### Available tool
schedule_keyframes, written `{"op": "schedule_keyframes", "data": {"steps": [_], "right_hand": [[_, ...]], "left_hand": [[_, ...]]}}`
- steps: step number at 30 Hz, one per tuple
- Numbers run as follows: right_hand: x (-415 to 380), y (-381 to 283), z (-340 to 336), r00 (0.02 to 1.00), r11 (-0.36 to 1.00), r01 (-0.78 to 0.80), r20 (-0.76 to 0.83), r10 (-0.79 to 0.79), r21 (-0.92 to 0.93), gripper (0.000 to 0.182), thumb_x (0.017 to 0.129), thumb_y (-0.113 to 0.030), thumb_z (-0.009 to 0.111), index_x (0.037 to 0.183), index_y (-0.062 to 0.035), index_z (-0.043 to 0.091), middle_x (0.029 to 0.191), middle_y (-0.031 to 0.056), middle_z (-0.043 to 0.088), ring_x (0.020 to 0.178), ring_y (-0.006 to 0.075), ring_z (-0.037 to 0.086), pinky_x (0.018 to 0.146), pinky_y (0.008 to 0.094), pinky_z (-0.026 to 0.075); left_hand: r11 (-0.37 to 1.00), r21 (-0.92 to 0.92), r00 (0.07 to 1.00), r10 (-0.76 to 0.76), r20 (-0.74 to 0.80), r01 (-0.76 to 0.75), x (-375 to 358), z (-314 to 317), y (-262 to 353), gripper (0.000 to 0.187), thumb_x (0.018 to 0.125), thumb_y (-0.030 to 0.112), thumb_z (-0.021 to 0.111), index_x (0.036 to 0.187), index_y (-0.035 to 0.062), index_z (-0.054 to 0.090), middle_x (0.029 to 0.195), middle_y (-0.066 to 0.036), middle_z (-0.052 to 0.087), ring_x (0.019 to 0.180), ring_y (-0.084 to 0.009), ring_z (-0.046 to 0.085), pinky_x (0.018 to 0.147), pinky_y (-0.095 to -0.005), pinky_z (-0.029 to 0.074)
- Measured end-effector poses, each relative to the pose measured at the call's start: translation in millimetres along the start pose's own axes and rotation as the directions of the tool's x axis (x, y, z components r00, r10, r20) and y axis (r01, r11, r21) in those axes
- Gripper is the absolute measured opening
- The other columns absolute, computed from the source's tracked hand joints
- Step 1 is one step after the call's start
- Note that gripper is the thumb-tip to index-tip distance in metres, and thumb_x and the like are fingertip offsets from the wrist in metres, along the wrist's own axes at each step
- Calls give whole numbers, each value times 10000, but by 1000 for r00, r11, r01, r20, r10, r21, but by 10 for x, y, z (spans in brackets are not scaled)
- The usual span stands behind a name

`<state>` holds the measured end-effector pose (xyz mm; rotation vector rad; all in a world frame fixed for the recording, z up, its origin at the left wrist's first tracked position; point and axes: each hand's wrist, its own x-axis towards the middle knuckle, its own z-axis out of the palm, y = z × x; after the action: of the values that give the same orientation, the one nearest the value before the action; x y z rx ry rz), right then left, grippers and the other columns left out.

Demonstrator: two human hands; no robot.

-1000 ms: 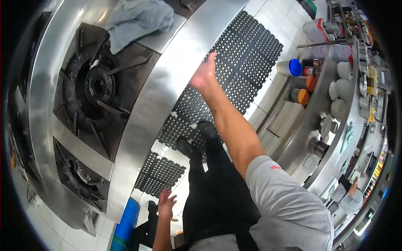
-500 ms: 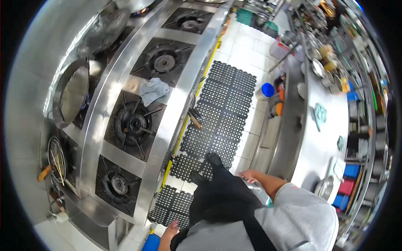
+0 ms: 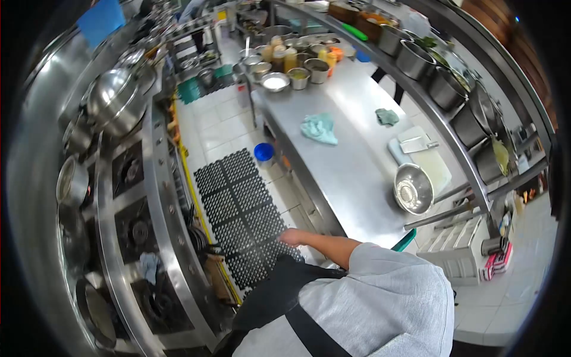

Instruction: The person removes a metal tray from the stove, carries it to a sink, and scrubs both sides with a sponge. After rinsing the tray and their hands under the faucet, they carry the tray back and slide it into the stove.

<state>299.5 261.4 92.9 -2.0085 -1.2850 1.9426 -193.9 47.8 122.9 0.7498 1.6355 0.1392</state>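
My right hand [image 3: 291, 237] hangs low over the black perforated floor mat [image 3: 241, 199], left of the steel worktable's [image 3: 333, 178] near end. Its fingers are small and blurred, so their pose is unclear; no object shows in it. My left hand is out of view. On the worktable lie a light green cloth [image 3: 319, 128] and a smaller, darker cloth [image 3: 387, 116]. A steel colander [image 3: 413, 189] stands at the near right, beside a white cutting board [image 3: 432, 163] with a metal scraper [image 3: 418, 144] on it.
Along the left runs the stove [image 3: 163, 202], with a grey cloth [image 3: 149, 266] among its burners. A blue-topped container [image 3: 263, 152] stands on the floor by the worktable. Steel pots [image 3: 414, 62] line the right shelf. A white crate [image 3: 458, 253] stands at the lower right.
The view has swung right toward the worktable, and the stove has shifted left in it. My left hand has gone out of view. My right hand still hangs at my side.
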Motion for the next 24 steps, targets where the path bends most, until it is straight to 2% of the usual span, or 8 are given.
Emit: {"op": "schedule_keyframes", "data": {"steps": [2,8,9,11,14,19,21,24], "right_hand": [[-523,-498,-208,997,995,75,-13,-76,-71,347,954,-398,541,974,-63,632,758,79,605,571,160,573,450,344,466],[-546,-672,-556,960,932,279,-34,-279,232,333,991,-362,499,1115,-75,612,913,49,641,739,129,620,551,290,493],[-623,-712,-622,899,854,427,-41,-436,297,349,994,-368,505,1171,-88,615,979,32,653,765,133,631,609,290,509],[-748,-912,-798,958,906,283,-51,-281,315,408,982,-383,539,1251,-81,593,1132,34,649,880,130,631,711,297,509],[-1195,-1289,-998,955,869,296,-105,-277,397,431,963,-387,579,1253,-68,594,1161,32,637,966,128,615,832,278,473],[-1083,-1421,-1143,969,873,247,-124,-215,420,388,969,-312,591,1250,-45,589,1161,53,634,988,126,614,861,261,465],[-1002,-1540,-1202,980,884,198,-112,-165,424,377,971,-297,591,1247,-40,589,1143,50,633,987,124,611,865,256,463],[-680,-1731,-1361,986,900,161,-96,-134,404,377,977,-306,587,1239,-35,592,1112,39,638,985,121,608,865,255,464]], "left_hand": [[999,34,1000,15,-5,-15,130,-30,253,551,910,388,502,1404,148,458,1390,-81,487,1240,-288,486,966,-437,392],[987,86,989,142,-46,-138,172,-110,718,585,918,490,471,1411,176,450,1394,-49,471,1235,-294,475,945,-465,380],[982,97,983,171,-61,-165,93,-122,793,592,919,507,466,1412,180,448,1394,-44,469,1234,-295,473,942,-469,378],[975,116,975,202,-89,-191,-7,-135,920,606,922,541,456,1414,190,445,1395,-34,463,1233,-297,469,935,-479,374],[976,112,973,198,-119,-185,-49,-87,1281,628,926,593,441,1418,203,441,1397,-18,456,1230,-300,464,925,-492,367],[996,-59,995,60,-80,-65,282,-29,1742,661,924,660,417,1414,219,450,1414,-9,433,1206,-306,457,907,-505,360],[963,-232,990,-139,-8,134,446,-76,1800,682,917,678,404,1420,220,443,1416,-31,448,1180,-301,474,907,-510,368],[969,-213,991,-119,54,128,636,-135,1565,712,920,694,375,1412,184,450,1396,-64,480,1176,-292,492,895,-479,403]]}}
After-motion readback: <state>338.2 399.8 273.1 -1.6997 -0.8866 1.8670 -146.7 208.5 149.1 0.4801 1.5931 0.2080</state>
